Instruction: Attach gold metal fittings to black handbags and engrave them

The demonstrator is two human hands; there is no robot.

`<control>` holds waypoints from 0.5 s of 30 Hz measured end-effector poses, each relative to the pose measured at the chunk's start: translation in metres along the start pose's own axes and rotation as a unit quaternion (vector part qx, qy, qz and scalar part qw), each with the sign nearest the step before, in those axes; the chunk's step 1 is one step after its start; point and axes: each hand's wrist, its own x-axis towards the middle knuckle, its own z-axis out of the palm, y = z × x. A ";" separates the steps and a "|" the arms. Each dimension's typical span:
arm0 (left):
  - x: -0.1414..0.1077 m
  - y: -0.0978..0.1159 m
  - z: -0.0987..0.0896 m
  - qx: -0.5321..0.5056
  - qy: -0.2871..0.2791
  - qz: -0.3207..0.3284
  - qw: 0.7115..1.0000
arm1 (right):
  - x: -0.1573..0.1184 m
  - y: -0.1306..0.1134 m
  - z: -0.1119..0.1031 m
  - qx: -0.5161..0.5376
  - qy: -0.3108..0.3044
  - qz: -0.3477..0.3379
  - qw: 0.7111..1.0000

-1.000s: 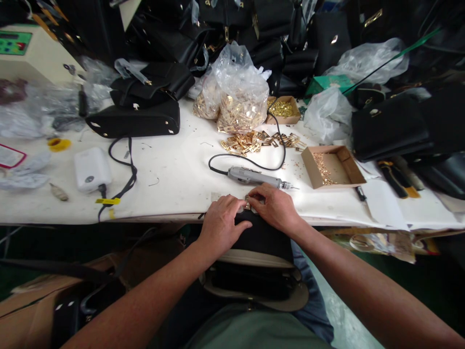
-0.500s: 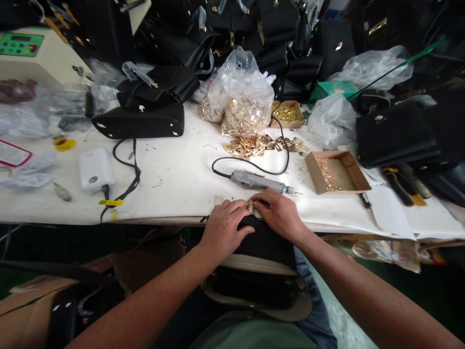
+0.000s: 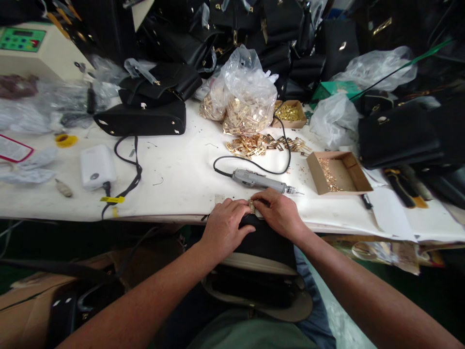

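Note:
A black handbag lies across my lap, its pale-edged mouth open toward me and its far edge against the table. At that far edge sits a small gold metal clasp plate. My left hand is closed on the bag's edge, fingertips at the plate's left side and thumb across the black material. My right hand pinches at the plate's right side, its fingers curled. Just beyond my hands rests a grey electric screwdriver, its bit pointing right.
A cardboard tray of tiny screws stands right of the screwdriver. Behind lie loose gold plates and a plastic bag full of them. A white power adapter and black handbags are at left. Pliers lie at right.
Both hands stay at the gold plate with almost no movement. The whole view has shifted slightly, so the table things appear a little further right.

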 end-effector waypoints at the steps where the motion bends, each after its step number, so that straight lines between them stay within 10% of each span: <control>1: 0.000 0.000 0.000 -0.001 0.000 -0.003 1.000 | 0.000 0.000 -0.001 0.002 -0.003 0.001 1.000; 15: -0.014 -0.002 0.009 0.019 0.084 0.081 0.993 | -0.001 0.002 -0.002 -0.015 -0.022 -0.001 1.000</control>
